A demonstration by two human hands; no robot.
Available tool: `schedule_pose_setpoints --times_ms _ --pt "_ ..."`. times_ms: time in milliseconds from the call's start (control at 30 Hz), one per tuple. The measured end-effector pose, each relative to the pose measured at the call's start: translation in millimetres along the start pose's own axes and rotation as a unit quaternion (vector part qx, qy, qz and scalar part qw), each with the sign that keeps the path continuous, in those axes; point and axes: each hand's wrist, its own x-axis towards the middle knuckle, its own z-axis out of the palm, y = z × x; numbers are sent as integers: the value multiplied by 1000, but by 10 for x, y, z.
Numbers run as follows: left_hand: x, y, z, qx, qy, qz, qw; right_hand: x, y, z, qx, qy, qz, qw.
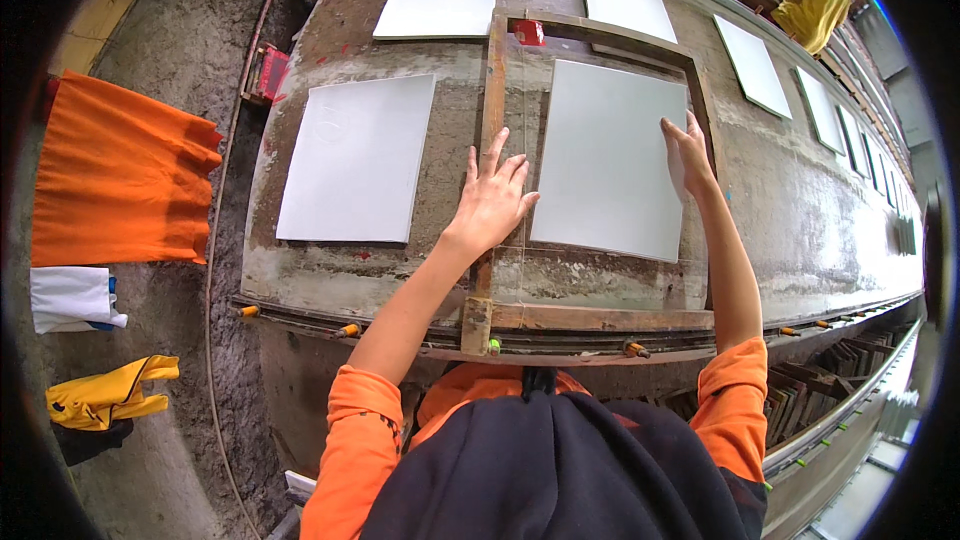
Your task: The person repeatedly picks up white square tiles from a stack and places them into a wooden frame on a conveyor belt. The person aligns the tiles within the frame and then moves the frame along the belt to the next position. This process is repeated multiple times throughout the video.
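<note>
A wooden frame lies on the long table before me, with what looks like a thin see-through screen across it. Within its bars is a white rectangular panel. My left hand rests on the frame's left bar, its fingers spread and fingertips close to the panel's left edge. Over the panel's right edge, just inside the right bar, sits my right hand. Its thumb and a finger are apart; the other fingers are partly hidden. I see nothing held in either hand.
Another white panel lies left of the frame; several more run along the table to the far right. A small red object is at the frame's far left corner. Orange cloth hangs at left. A person in yellow is across the table.
</note>
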Motion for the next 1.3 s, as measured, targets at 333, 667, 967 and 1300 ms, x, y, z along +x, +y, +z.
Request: schedule_pose_setpoints --times_ms 333,667,967,1300 --pt "-9 56 39 88 17 -29 996 91 107 248 89 -69 28 993" --pt "8 67 78 97 33 -25 994 148 299 268 93 -66 25 993" --pt "10 92 40 104 16 -22 994 226 373 305 -22 -30 -2 999" --pt "54 221 81 222 -63 -25 973 -76 383 397 -401 100 -177 893"
